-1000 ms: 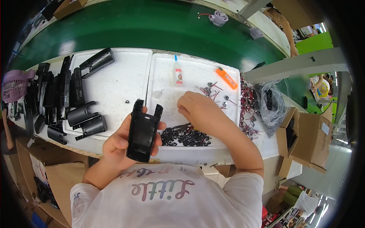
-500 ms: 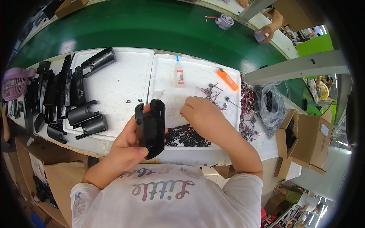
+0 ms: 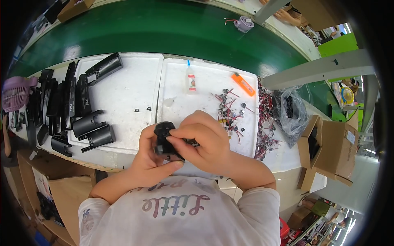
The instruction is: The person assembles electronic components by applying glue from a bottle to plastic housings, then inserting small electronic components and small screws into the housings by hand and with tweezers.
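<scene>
In front of my chest my left hand (image 3: 148, 162) grips a hollow black plastic housing (image 3: 164, 128), thumb along its near end. My right hand (image 3: 205, 141) is closed in a pinch at the housing's upper right side; anything small between those fingertips is hidden. Beneath the right hand lies a pile of small black parts, mostly covered by the hand. Beyond it, small components with red and black wires (image 3: 230, 108) are scattered over the right foam tray (image 3: 176, 67). Two tiny black pieces (image 3: 143, 109) rest on the left foam tray (image 3: 131, 78).
More black housings (image 3: 84, 98) stand and lie at the left, beside a purple fan head (image 3: 18, 93). A glue bottle with a blue tip (image 3: 191, 82) and an orange cutter (image 3: 243, 84) lie farther back. Right: a clear bag (image 3: 290, 115) and cardboard boxes (image 3: 334, 149). A green conveyor (image 3: 143, 28) runs behind.
My right hand has come left from the pile of small black parts to the housing. The left hand has tilted and lowered the housing. Across the conveyor, another person's hand has drawn back.
</scene>
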### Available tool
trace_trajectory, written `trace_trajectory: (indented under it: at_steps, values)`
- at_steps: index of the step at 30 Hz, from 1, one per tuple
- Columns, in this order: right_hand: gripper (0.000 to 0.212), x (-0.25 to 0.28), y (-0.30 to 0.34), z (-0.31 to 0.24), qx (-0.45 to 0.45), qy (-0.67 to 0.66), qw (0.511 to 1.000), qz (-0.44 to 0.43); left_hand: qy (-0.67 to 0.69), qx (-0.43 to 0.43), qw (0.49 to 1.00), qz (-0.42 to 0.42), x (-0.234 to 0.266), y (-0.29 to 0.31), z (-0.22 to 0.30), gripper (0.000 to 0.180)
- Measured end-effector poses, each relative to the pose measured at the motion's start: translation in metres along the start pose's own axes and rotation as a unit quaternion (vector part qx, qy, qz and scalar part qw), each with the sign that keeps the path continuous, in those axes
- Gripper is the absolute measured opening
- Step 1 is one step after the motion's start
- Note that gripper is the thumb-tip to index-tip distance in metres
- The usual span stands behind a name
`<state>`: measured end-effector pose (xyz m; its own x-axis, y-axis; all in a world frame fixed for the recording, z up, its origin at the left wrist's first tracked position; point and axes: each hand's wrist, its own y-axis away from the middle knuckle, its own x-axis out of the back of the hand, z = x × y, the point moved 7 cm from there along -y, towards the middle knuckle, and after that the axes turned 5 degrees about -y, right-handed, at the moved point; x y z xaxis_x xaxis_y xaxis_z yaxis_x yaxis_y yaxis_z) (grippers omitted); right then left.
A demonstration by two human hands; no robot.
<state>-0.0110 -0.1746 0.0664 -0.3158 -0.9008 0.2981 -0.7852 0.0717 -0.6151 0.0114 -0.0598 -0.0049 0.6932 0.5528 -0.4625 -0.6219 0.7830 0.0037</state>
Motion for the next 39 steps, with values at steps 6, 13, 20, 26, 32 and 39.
trace_trajectory:
  at_steps: [6,13,20,26,32,39]
  values:
    - [0.022,0.0,0.001,-0.001,0.016,0.011,1.0,0.024,-0.106,-0.089,0.99,-0.017,0.003,-0.001,0.002,0.073]
    - [0.019,-0.005,0.003,0.015,-0.155,-0.093,0.983,0.022,-0.121,-0.103,0.987,-0.015,0.004,-0.003,0.003,0.073]
    - [0.024,-0.007,0.013,0.028,-0.204,-0.14,0.968,0.036,-0.12,-0.093,0.988,-0.031,0.0,-0.004,0.001,0.076]
    - [0.023,-0.005,0.012,0.035,-0.25,-0.114,0.961,0.023,-0.113,-0.034,0.993,-0.009,0.006,-0.004,-0.002,0.078]
    - [0.013,-0.006,0.006,0.035,-0.2,-0.125,0.972,0.017,-0.105,-0.029,0.994,-0.03,-0.002,-0.015,0.008,0.079]
    - [0.01,-0.008,0.008,0.05,-0.302,-0.177,0.936,-0.019,-0.108,0.025,0.994,-0.007,0.002,-0.011,0.006,0.077]
